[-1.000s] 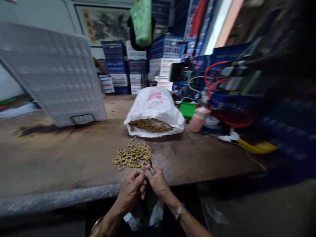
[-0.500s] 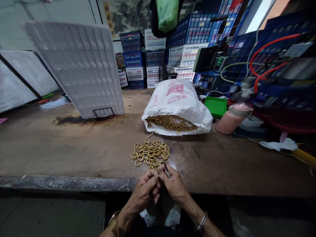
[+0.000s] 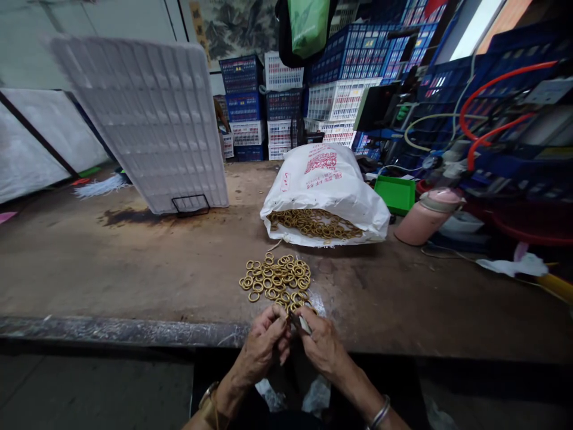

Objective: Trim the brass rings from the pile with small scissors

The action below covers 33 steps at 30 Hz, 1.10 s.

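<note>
My left hand (image 3: 265,339) is closed at the table's front edge, its thumb and fingers pinching a small brass-coloured ring (image 3: 287,318) that is mostly hidden. Close against it, my right hand (image 3: 323,341) grips a small hand tool (image 3: 305,324) with a pale part and a dark end. That dark end meets the left fingertips; the tool's exact kind does not show. Just beyond both hands lies a loose pile of brass-coloured rings (image 3: 277,278). Behind the pile, a white woven sack (image 3: 329,185) rests on its side, its mouth facing me and full of similar rings.
A white ribbed panel (image 3: 147,125) stands upright in a black wire stand (image 3: 191,205) on the wooden table (image 3: 111,269). Right of the sack are a green tray (image 3: 394,195) and a pink bottle (image 3: 427,218). Stacked blue and white crates (image 3: 244,107) fill the back.
My right hand has turned the tool so its dark end, which pointed up and away, now reaches the left fingertips. The left hand stays nearly in place. The whole view has shifted slightly.
</note>
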Tool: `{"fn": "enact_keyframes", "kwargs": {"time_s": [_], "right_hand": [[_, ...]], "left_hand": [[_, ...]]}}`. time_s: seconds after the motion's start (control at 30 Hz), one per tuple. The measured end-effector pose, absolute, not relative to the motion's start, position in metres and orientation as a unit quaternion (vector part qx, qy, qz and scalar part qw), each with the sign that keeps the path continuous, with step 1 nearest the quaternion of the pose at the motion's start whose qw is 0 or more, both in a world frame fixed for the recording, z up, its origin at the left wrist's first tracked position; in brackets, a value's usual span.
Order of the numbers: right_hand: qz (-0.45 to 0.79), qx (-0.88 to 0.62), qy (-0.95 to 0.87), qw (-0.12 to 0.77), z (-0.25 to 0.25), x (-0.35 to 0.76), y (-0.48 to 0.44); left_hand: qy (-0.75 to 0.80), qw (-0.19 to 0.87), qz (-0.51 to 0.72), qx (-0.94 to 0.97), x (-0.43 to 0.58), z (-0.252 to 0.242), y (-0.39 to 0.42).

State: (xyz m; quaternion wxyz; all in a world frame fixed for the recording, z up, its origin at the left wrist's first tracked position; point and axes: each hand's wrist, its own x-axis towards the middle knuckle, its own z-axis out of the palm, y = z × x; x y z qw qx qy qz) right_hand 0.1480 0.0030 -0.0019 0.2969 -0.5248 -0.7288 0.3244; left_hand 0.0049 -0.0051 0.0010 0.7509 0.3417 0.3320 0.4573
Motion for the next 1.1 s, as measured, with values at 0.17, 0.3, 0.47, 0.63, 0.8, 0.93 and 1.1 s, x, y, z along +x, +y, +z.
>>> {"fn": "enact_keyframes", "kwargs": {"time_s": [0.17, 0.3, 0.47, 0.63, 0.8, 0.93, 1.1], "right_hand": [[0.305, -0.517, -0.751, 0.275, -0.003, 0.146, 0.004], [0.302, -0.52, -0.759, 0.248, -0.004, 0.146, 0.005], [0.283, -0.535, -0.771, 0.201, 0.0, 0.145, 0.004], [0.203, -0.612, -0.74, 0.19, -0.01, 0.158, 0.017], [0.152, -0.66, -0.701, 0.222, -0.021, 0.176, 0.037], [0.187, -0.638, -0.709, 0.237, -0.023, 0.174, 0.045], [0.168, -0.641, -0.719, 0.209, -0.017, 0.166, 0.046]], "left_hand": [[0.339, 0.742, 0.456, 0.356, 0.005, -0.002, -0.006], [0.354, 0.737, 0.45, 0.358, 0.005, -0.002, -0.006], [0.355, 0.735, 0.45, 0.361, 0.004, -0.001, -0.009], [0.304, 0.774, 0.445, 0.334, 0.004, 0.015, -0.021], [0.284, 0.803, 0.464, 0.242, 0.001, 0.024, -0.02], [0.327, 0.794, 0.48, 0.179, -0.003, 0.014, -0.012], [0.383, 0.774, 0.473, 0.172, -0.002, 0.008, -0.011]]}}
